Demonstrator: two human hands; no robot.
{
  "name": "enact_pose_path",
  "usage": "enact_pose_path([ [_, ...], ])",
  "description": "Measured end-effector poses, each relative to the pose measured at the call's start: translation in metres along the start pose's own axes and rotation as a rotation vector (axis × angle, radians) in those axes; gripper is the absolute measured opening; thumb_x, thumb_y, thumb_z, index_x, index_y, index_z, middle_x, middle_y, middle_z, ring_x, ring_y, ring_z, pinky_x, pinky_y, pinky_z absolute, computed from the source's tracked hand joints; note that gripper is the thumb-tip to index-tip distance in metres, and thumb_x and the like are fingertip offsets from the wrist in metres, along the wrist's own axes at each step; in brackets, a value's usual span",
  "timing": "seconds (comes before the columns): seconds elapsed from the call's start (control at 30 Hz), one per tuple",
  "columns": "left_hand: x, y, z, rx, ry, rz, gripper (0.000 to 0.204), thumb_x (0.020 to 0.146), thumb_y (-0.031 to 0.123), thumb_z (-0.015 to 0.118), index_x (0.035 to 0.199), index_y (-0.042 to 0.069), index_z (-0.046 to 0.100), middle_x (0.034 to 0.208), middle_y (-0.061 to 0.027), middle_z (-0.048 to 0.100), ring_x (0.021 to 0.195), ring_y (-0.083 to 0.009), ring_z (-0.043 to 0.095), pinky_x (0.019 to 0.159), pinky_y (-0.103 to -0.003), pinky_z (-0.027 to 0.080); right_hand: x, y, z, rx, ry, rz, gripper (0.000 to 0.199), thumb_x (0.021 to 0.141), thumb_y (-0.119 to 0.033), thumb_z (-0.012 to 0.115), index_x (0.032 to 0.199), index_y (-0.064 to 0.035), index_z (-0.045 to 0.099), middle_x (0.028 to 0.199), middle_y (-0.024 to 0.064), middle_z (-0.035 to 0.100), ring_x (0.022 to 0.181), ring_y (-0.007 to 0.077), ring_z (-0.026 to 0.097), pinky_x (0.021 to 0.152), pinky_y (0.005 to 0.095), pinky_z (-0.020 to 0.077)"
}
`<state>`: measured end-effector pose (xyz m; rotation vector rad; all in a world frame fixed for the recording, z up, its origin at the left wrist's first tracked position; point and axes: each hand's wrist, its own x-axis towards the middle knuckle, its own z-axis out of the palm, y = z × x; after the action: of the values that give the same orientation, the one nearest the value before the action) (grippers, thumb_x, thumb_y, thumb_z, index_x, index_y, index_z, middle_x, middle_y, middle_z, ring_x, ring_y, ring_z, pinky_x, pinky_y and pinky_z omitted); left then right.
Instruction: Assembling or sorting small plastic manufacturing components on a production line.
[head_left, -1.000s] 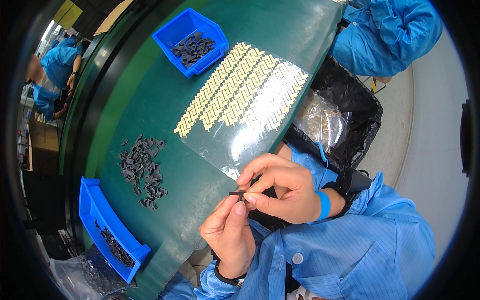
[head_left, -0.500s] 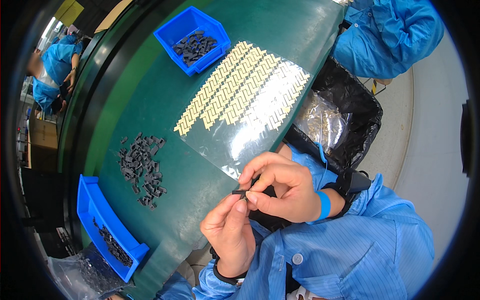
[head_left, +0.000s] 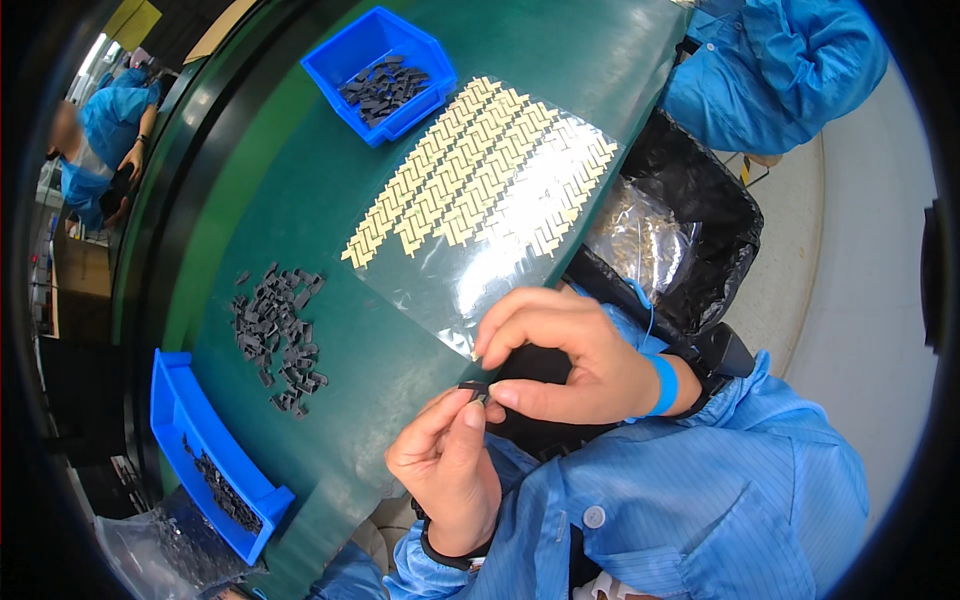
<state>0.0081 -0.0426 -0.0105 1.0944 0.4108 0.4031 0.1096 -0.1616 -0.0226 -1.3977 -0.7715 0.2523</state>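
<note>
My left hand [head_left: 450, 462] pinches a small black plastic piece [head_left: 473, 388] between thumb and forefinger, just off the near edge of the table. Close by, my right hand [head_left: 580, 362] has its thumb tip at the piece, while its forefinger is lifted away and apart from the thumb. A tiny pale yellow bit shows at that fingertip, too small to make out. Beyond my hands lies a clear sheet [head_left: 420, 290] with rows of pale yellow angled stickers [head_left: 465, 170]. To its left is a loose pile of similar black pieces [head_left: 275, 330].
A blue bin [head_left: 345, 50] with black pieces stands at the far side. Another blue bin [head_left: 205, 430] holds small dark parts at the left. Right of the green table [head_left: 340, 370] is a black-lined container [head_left: 715, 200]. A person in blue [head_left: 775, 70] sits at the upper right.
My right forefinger has lifted off the black piece and spread from the thumb. My left hand has shifted slightly left, still pinching the piece.
</note>
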Motion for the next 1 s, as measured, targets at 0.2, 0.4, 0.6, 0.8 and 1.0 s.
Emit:
enact_pose_path([
  [0.2, 0.004, -0.002, -0.002, 0.015, -0.041, -0.055, 0.015, 0.082, 0.000, 0.058, 0.096, -0.005, 0.060, 0.084, -0.0148, 0.063, 0.070, -0.0191, 0.062, 0.065, -0.029, 0.052, -0.001, 0.005, 0.003, 0.165, -0.087, 0.148, 0.008, 0.081, -0.006, 0.061, 0.079, -0.0010, 0.055, 0.085, 0.0088, 0.057, 0.080, 0.0158, 0.056, 0.071, 0.0267, 0.0430],
  [0.4, 0.003, 0.000, 0.000, 0.001, -0.022, -0.105, 0.015, 0.082, 0.001, 0.057, 0.095, -0.006, 0.060, 0.081, -0.0148, 0.063, 0.069, -0.0191, 0.061, 0.065, -0.028, 0.052, -0.001, 0.008, 0.009, 0.218, 0.014, 0.113, 0.010, 0.077, -0.004, 0.061, 0.073, -0.0006, 0.052, 0.069, 0.0059, 0.056, 0.064, 0.0129, 0.053, 0.058, 0.0259, 0.0417],
  [0.6, 0.005, 0.000, 0.000, -0.098, -0.019, -0.172, 0.014, 0.083, 0.002, 0.056, 0.094, -0.005, 0.061, 0.083, -0.0147, 0.064, 0.071, -0.0193, 0.061, 0.066, -0.029, 0.052, 0.000, 0.008, 0.011, 0.301, 0.025, 0.185, 0.009, 0.077, -0.004, 0.059, 0.073, -0.0002, 0.052, 0.068, 0.0056, 0.055, 0.064, 0.0115, 0.053, 0.057, 0.0252, 0.0415],
  [0.8, 0.005, 0.002, 0.001, -0.115, 0.021, -0.212, 0.014, 0.083, 0.002, 0.055, 0.094, -0.005, 0.061, 0.083, -0.0148, 0.064, 0.071, -0.0196, 0.061, 0.067, -0.030, 0.052, 0.001, 0.008, 0.011, 0.218, 0.042, 0.131, 0.008, 0.076, -0.003, 0.059, 0.073, -0.0001, 0.052, 0.067, 0.0062, 0.056, 0.061, 0.0117, 0.054, 0.055, 0.0254, 0.0418],
  [1.0, 0.006, 0.000, 0.000, -0.118, 0.031, -0.203, 0.013, 0.083, 0.002, 0.056, 0.093, -0.005, 0.061, 0.082, -0.0148, 0.064, 0.071, -0.0196, 0.061, 0.067, -0.030, 0.052, 0.002, 0.008, 0.012, 0.167, 0.064, 0.096, 0.008, 0.076, -0.002, 0.059, 0.072, -0.0002, 0.052, 0.068, 0.0068, 0.056, 0.061, 0.0130, 0.055, 0.055, 0.0261, 0.0423],
])
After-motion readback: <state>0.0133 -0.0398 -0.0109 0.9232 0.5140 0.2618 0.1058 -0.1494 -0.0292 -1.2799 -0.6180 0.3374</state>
